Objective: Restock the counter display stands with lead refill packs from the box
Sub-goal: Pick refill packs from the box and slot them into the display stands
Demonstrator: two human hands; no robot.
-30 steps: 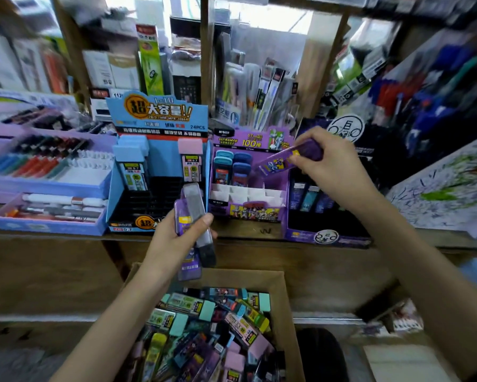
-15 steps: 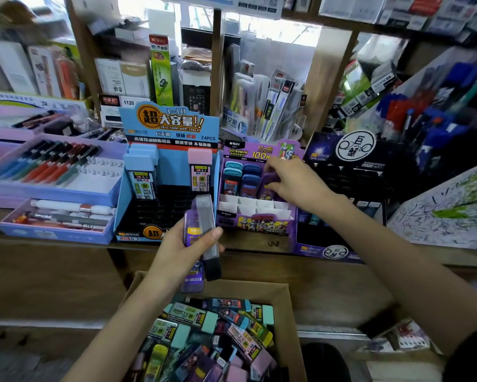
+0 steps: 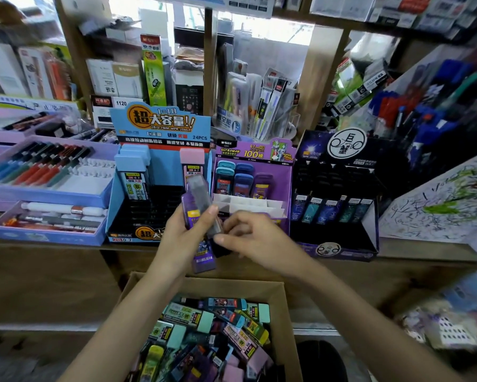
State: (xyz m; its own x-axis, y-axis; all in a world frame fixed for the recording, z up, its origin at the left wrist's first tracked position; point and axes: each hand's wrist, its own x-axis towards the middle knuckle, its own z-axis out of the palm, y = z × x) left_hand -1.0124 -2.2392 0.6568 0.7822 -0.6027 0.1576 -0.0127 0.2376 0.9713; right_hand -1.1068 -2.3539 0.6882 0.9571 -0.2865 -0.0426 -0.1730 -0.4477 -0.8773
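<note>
My left hand (image 3: 182,241) grips two lead refill packs upright above the cardboard box (image 3: 285,312): a purple pack (image 3: 203,260) and a grey pack (image 3: 201,199) with a black lower end. My right hand (image 3: 256,241) is beside them, its curled fingers pinching the grey pack's lower end. Behind the hands is the purple display stand (image 3: 255,154), with several blue packs and one purple pack (image 3: 262,186) in its back rows and white dividers in front. The box holds several loose packs (image 3: 209,334).
A blue display stand (image 3: 160,128) with few packs is left of the purple one, and a black stand (image 3: 339,244) is to its right. Purple pen trays (image 3: 47,188) lie at the left. Crowded stationery shelves rise behind the wooden counter (image 3: 39,271).
My right hand set the purple pack into the purple stand's back row, then drew back to the packs in my left hand. My left hand rose slightly.
</note>
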